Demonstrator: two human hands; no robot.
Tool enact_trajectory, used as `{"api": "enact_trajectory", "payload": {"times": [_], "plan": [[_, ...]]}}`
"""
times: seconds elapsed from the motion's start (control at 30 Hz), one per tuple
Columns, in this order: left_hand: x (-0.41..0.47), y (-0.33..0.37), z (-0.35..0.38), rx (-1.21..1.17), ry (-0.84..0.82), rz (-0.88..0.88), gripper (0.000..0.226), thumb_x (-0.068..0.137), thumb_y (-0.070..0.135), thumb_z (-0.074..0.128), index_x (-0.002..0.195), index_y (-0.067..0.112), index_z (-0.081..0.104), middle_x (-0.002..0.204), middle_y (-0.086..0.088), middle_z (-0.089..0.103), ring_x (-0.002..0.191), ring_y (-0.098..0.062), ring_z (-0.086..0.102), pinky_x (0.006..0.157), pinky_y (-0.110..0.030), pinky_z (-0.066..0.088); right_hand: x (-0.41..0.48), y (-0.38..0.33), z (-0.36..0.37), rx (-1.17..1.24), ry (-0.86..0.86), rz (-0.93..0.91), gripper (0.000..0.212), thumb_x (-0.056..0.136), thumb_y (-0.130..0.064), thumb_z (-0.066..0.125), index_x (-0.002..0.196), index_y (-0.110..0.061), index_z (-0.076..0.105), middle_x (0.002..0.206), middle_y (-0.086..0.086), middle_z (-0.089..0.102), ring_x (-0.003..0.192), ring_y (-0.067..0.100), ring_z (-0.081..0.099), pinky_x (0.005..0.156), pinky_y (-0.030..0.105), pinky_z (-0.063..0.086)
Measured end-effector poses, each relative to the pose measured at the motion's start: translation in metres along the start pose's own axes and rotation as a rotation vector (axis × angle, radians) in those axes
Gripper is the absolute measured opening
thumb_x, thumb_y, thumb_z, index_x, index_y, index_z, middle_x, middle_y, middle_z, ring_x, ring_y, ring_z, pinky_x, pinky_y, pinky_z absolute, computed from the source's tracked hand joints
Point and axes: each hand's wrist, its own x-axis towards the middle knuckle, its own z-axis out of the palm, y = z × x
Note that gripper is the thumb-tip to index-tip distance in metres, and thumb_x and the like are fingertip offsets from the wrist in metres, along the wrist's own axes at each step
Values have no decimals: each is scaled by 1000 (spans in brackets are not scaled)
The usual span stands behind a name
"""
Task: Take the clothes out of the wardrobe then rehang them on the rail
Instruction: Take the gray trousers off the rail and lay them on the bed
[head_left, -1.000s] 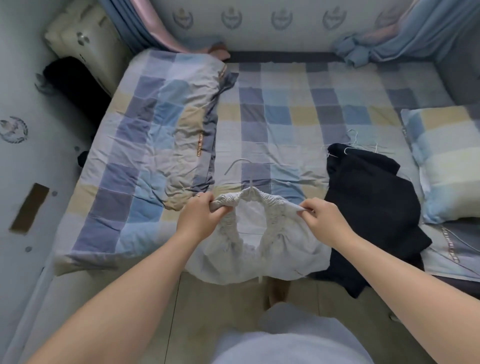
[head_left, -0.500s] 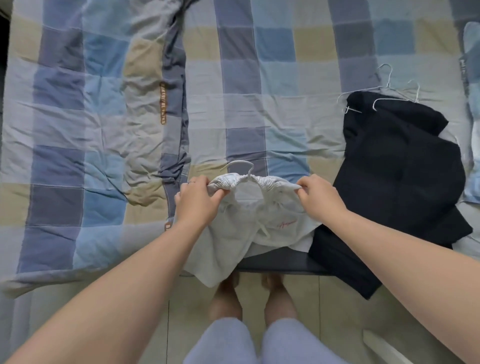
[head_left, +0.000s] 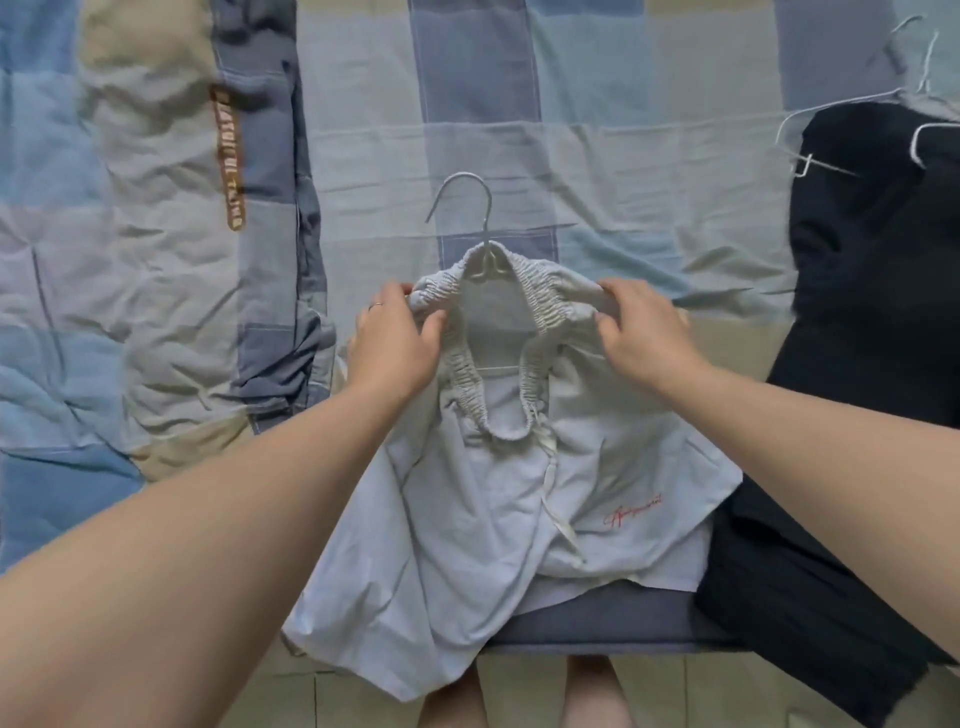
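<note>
White shorts with an elastic waistband and small red script lie at the bed's near edge, hanging partly over it. A white wire hanger sits inside the waistband, its hook pointing away from me. My left hand pinches the waistband's left side. My right hand grips its right side, where the band stretches over the hanger's arm.
A checked blue, grey and beige bedsheet covers the bed, with a folded quilt on the left. Dark clothes on wire hangers lie at the right. My bare feet stand on the tiled floor below.
The view has dropped and come closer to the bed. Both hands keep hold of the waistband and have spread it wider over the hanger; the shorts now lie flatter.
</note>
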Motion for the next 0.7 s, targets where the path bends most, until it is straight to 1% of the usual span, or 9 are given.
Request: {"api": "enact_trajectory", "payload": {"times": [0.1,0.17,0.23,0.3,0.4,0.5,0.6,0.7], "plan": [[-2,-10,9,-31,-59,46,62,93,47,54,147,25,33,144,-6,48,136,-30,39,110,-51,36,-5,-4,-2,-6,-20,14,53,98,-33,46,148,-21,34,153,2,37,141,24,31,112,43,24],[-17,-14,8,-21,-80,99,66,91,51,51,150,31,28,152,-1,41,143,-26,30,114,-50,31,-23,-8,-7,-95,-74,0,58,99,-36,43,152,-23,26,159,-1,25,146,21,19,115,44,17],[-43,-12,-1,94,-91,144,67,96,52,47,154,29,23,161,0,27,150,-24,15,120,-49,20,-47,-14,-14,-203,-146,-20,62,100,-41,39,155,-25,15,163,-3,11,150,21,6,117,48,10],[-78,-5,-16,212,-82,187,69,98,55,41,156,28,16,165,1,15,152,-23,2,122,-48,12,-76,-24,-26,-244,-170,-47,64,99,-43,38,155,-27,10,164,-3,3,150,22,-2,119,51,6],[-134,7,-44,257,-101,206,70,98,59,35,157,31,10,166,2,5,152,-23,-6,122,-48,7,-128,-47,-50,-279,-136,-119,62,98,-44,40,152,-28,14,163,-2,4,150,22,-1,118,51,7],[-189,20,-77,224,-128,178,71,98,60,35,157,33,7,166,2,5,152,-24,-3,122,-48,9,-184,-70,-79,-318,-141,-202,61,98,-44,39,153,-29,16,163,0,6,150,24,3,117,50,9],[-241,34,-112,167,-115,163,68,98,59,37,157,32,14,165,2,12,152,-23,2,121,-46,12,-232,-88,-107,-336,-120,-293,60,98,-43,42,153,-29,21,162,0,14,150,24,9,117,49,12],[-291,45,-142,118,-57,169,63,99,56,39,155,31,24,164,3,19,152,-21,8,120,-43,13,-273,-99,-130,-323,-73,-390,58,94,-39,50,149,-26,34,156,1,31,146,24,23,115,50,21]]}}
